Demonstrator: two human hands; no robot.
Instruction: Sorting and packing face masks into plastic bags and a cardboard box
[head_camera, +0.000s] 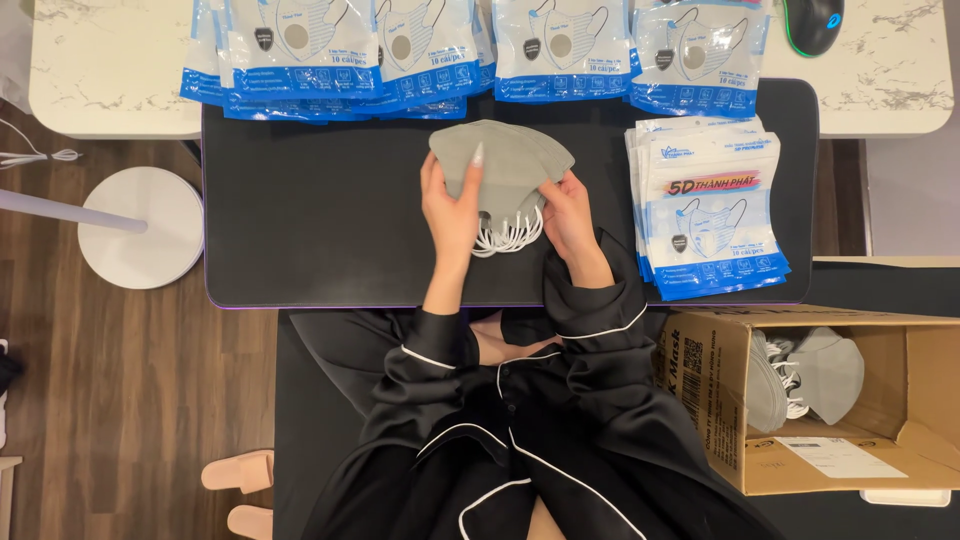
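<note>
Head view, looking straight down: left hand (450, 215), forearm reaching up from a black sleeve with white piping, fingers extended upward and closed around the left edge of a fanned stack of grey masks (503, 165), one long pale nail lying across the top mask; right hand (570, 218), wrist bent inward, fingers curled and gripping the right lower edge of the same stack, thumb on top. The stack is held just above the middle of the black surface (300, 230), its white ear loops (505, 235) hanging in a bunch between the two hands; exact count of masks in the fan cannot be told, several overlapping. Along the far edge of the surface: filled blue-and-white mask packets (470, 50), four fronts plainly visible in a row, more layered beneath at the left. To the right, just beside the right hand: one pile of flat packets (710, 205) of the same kind, many deep, number not countable. One open cardboard box (800, 410) at lower right, holding more grey masks, at least two loose stacks. One black computer mouse (812, 25) at the top right on the white marbled top. One round white stand base (140, 228) on the wooden floor at left. Two pale slippers (240, 495) at the bottom left
</note>
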